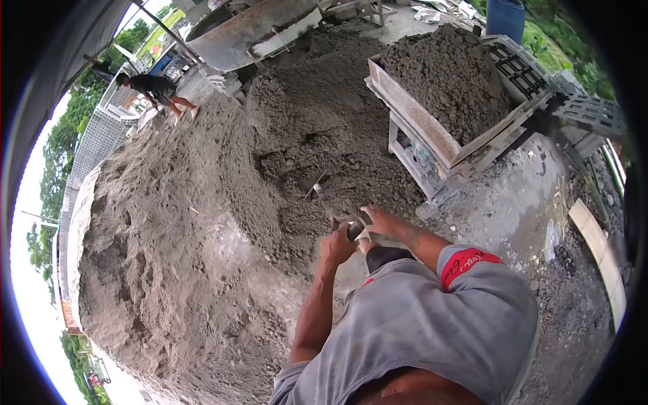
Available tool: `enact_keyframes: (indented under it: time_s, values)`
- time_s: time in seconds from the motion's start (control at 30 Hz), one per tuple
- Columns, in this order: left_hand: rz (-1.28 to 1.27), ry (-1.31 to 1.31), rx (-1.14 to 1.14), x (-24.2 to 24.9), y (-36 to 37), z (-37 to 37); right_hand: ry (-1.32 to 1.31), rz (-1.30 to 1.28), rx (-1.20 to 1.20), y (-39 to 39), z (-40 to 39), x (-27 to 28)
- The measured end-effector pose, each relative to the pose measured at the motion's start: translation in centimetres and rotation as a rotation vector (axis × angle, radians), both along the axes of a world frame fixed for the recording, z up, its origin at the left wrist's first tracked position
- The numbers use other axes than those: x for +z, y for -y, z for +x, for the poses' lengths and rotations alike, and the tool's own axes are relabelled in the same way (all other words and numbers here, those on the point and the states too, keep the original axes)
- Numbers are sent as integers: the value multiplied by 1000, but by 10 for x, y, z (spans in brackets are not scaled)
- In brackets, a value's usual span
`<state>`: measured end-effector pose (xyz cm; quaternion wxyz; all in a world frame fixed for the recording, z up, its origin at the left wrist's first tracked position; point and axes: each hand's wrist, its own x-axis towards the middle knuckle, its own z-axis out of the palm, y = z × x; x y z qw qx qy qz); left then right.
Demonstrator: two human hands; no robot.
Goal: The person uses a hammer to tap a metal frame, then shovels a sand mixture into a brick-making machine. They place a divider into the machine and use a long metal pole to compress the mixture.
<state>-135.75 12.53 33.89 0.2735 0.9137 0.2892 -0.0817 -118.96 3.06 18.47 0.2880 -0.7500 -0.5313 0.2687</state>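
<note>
Both of my hands are on a shovel [321,196] in front of my body. My left hand [337,246] is wrapped round the handle close to its upper end. Beside it, my right hand [380,221] is closed at the grip, its fingers partly hidden. The shaft points away from me and down. Only a thin edge of the blade shows, and the rest seems sunk in the dark, damp sand mix [337,158]. Between my hands and the wooden box lies more of this loose mix.
A wooden box [412,111] on a stand, heaped with mix, is at right. A large pale sand heap [155,250] spreads left. Behind stand a metal trough [253,34] and a blue barrel [506,19]. Another person [158,91] bends over at far left. A plank [597,253] lies right.
</note>
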Motion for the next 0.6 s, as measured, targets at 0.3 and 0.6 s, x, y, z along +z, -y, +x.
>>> enact_keyframes:
  time_s: [0.3,0.6]
  values:
    - [130,46,121,155,67,-32,-243,-403,-1015,389,30,-57]
    - [-482,-122,95,-13,193,37,-281,-254,-1125,637,-31,-89]
